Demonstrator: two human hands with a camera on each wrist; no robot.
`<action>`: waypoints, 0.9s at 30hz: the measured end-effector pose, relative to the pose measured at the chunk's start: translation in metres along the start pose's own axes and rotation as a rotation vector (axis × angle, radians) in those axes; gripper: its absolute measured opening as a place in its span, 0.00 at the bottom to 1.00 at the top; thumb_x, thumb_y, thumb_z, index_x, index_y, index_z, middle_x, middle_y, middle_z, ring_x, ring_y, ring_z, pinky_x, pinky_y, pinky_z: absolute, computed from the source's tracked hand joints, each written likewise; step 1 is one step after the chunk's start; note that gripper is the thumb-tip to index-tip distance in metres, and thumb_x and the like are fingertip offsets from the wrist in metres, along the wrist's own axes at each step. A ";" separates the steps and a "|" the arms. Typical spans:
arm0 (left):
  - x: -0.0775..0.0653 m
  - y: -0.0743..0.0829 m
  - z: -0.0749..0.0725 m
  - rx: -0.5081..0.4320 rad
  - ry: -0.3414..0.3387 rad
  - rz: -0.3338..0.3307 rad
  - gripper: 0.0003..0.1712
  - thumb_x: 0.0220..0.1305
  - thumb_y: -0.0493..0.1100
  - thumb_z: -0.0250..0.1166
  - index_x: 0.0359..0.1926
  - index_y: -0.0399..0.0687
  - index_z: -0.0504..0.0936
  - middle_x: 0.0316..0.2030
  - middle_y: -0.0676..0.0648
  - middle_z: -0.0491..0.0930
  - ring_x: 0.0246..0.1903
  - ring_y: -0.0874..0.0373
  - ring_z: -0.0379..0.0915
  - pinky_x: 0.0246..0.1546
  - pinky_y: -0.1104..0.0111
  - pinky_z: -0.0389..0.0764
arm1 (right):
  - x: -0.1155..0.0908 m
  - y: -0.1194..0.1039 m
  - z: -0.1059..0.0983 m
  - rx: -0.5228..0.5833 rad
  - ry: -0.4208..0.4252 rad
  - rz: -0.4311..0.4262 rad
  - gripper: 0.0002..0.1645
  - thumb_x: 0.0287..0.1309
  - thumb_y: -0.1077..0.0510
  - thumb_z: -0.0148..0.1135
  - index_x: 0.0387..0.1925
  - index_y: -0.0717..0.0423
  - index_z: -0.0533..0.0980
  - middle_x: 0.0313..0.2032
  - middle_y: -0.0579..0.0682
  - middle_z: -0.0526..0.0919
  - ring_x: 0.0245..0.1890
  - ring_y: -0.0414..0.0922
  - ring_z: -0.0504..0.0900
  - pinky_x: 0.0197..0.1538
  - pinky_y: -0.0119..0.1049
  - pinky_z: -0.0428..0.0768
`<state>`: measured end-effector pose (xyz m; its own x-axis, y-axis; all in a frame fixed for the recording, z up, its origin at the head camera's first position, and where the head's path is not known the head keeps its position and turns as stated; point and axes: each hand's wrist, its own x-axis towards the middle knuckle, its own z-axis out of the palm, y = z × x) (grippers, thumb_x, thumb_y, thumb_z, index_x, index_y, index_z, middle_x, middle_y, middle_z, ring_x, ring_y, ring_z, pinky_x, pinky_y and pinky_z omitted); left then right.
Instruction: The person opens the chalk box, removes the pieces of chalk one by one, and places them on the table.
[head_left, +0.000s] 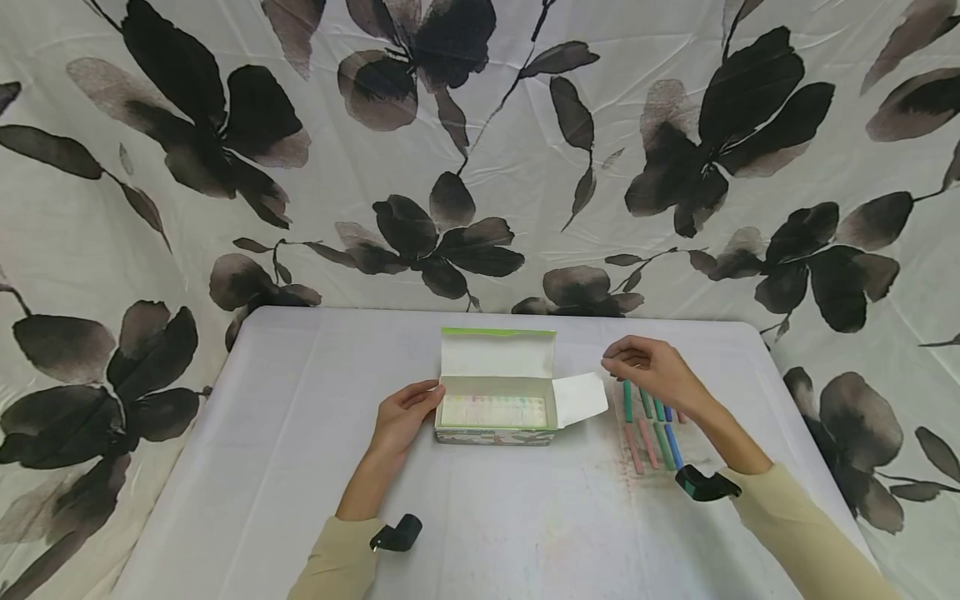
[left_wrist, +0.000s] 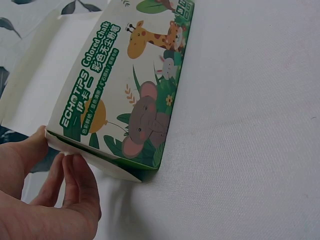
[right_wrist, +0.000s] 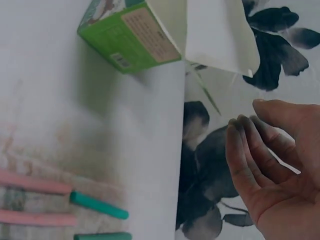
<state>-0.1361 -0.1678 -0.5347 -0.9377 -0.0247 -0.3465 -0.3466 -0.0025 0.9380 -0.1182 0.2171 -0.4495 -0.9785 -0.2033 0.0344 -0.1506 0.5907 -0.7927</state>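
Note:
A chalk box (head_left: pixel 495 437) stands with its lid raised at the back, and a white flap sticks out on its right. Pale, colour-smudged material (head_left: pixel 493 411) shows inside. My left hand (head_left: pixel 401 421) pinches the box at its left end; in the left wrist view the thumb is at the corner and the fingers lie against the side flap. The box front (left_wrist: pixel 125 90) reads "Colored Chalk" and bears a giraffe and an elephant. My right hand (head_left: pixel 654 371) hovers above the chalk sticks (head_left: pixel 663 446), fingers loosely bent with nothing between them. In the right wrist view, this hand (right_wrist: pixel 275 155) is apart from the box.
Pink, green and blue chalk sticks lie in two rows at the right on a smudged, patterned patch. Faint chalk stains mark the white tablecloth (head_left: pixel 480 517). Behind the table's far edge hangs a white cloth (head_left: pixel 525 167) with dark flowers.

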 end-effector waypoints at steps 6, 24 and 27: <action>0.000 0.000 -0.001 -0.002 0.001 0.006 0.23 0.67 0.43 0.73 0.59 0.38 0.82 0.44 0.46 0.85 0.49 0.52 0.81 0.42 0.77 0.80 | 0.013 -0.010 0.012 0.036 -0.047 -0.029 0.16 0.71 0.58 0.65 0.52 0.66 0.80 0.44 0.57 0.87 0.43 0.51 0.86 0.47 0.40 0.85; -0.001 0.000 -0.003 -0.010 0.000 0.006 0.24 0.66 0.44 0.74 0.58 0.37 0.82 0.43 0.46 0.86 0.46 0.54 0.81 0.43 0.77 0.79 | 0.043 -0.028 0.067 0.076 -0.173 -0.174 0.14 0.67 0.61 0.68 0.49 0.66 0.82 0.41 0.54 0.87 0.44 0.49 0.85 0.49 0.39 0.84; -0.001 -0.001 -0.002 -0.017 -0.008 0.014 0.24 0.66 0.44 0.74 0.58 0.36 0.82 0.42 0.46 0.85 0.45 0.55 0.81 0.42 0.77 0.79 | 0.045 -0.029 0.077 0.083 -0.204 -0.180 0.14 0.67 0.60 0.69 0.49 0.65 0.82 0.41 0.53 0.86 0.44 0.48 0.85 0.49 0.40 0.84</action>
<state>-0.1350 -0.1696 -0.5351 -0.9427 -0.0172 -0.3332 -0.3329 -0.0188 0.9428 -0.1474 0.1303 -0.4716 -0.8870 -0.4574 0.0628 -0.2995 0.4666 -0.8322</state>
